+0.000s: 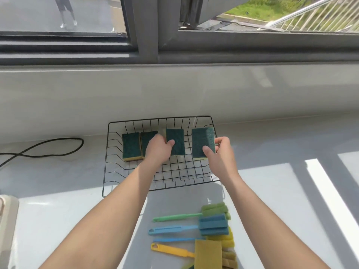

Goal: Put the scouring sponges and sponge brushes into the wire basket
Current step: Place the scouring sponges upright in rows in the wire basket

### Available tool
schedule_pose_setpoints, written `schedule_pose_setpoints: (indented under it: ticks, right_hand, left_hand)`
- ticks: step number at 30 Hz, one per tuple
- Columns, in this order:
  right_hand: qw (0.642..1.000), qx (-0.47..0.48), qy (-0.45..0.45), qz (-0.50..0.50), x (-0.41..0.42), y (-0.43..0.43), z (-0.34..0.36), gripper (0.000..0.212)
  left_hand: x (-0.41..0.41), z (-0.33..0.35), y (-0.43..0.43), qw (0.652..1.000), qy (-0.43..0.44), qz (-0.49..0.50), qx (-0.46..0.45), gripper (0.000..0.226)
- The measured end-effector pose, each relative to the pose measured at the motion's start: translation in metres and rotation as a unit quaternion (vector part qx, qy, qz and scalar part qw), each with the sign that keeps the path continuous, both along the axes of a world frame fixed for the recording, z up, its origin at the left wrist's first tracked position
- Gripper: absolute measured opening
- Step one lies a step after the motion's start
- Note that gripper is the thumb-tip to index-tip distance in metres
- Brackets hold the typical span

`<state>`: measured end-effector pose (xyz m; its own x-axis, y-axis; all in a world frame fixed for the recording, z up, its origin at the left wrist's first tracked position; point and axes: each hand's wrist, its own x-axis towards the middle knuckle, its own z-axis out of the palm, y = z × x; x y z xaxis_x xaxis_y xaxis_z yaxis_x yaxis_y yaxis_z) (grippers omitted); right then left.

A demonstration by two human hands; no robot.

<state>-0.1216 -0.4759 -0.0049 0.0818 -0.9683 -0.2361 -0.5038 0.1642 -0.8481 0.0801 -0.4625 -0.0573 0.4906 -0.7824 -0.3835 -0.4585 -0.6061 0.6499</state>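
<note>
Over the basket: both hands reach in, each on a sponge
Basket [108, 152]: black wire, on the bench under the window, far rim near the wall
Left hand [158, 149]: fingers curled round the third sponge [175, 141], thumb on its green face; sponge looks set down or nearly so, cannot tell if grip is loosening
Right hand [218, 152]: pinching the fourth sponge [202, 141] at its near right corner, thumb on top, fingers on the side; sponge tilted, right edge raised near the basket's right wall, not yet flat
Already in basket: two sponges at the far left, first sponge [131, 146] and second sponge [148, 140], side by side, touching or nearly, green side up; second partly hidden by the left hand
Outside basket, near side: green brush [178, 217], blue brush [174, 229], yellow brush [171, 250], handles pointing left; a second thin blue handle shows between blue and yellow; more yellow sponge pieces stacked at their right, count unclear
Progress: four sponges in or going in, a row along the far side; brushes untouched
Left to do: release both sponges, then move all brushes and any leftover sponge pieces in
Other: black cable [48, 146] left of the basket, well apart
</note>
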Motion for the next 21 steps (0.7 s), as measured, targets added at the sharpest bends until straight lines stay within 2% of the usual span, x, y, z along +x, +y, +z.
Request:
schedule_pose_setpoints:
  ticks: [3, 9, 17, 21]
  right_hand:
    - [1.000, 0.000, 0.023, 0.021, 0.011, -0.011, -0.008, 0.020]
    - [0.994, -0.024, 0.097, 0.032, 0.040, -0.022, -0.025, 0.022]
    - [0.996, 0.008, 0.088, 0.025, 0.060, -0.022, -0.047, 0.037]
    - [0.996, -0.011, 0.078, 0.049, 0.057, -0.019, -0.056, 0.045]
  left_hand:
    - [-0.001, -0.005, -0.003, 0.995, -0.091, -0.025, 0.014, 0.032]
    - [-0.005, -0.015, 0.001, 0.974, -0.219, -0.053, -0.027, 0.033]
    - [0.005, -0.032, 0.010, 0.927, -0.343, -0.112, -0.102, 0.035]
    - [0.011, -0.045, 0.016, 0.915, -0.343, -0.148, -0.154, 0.039]
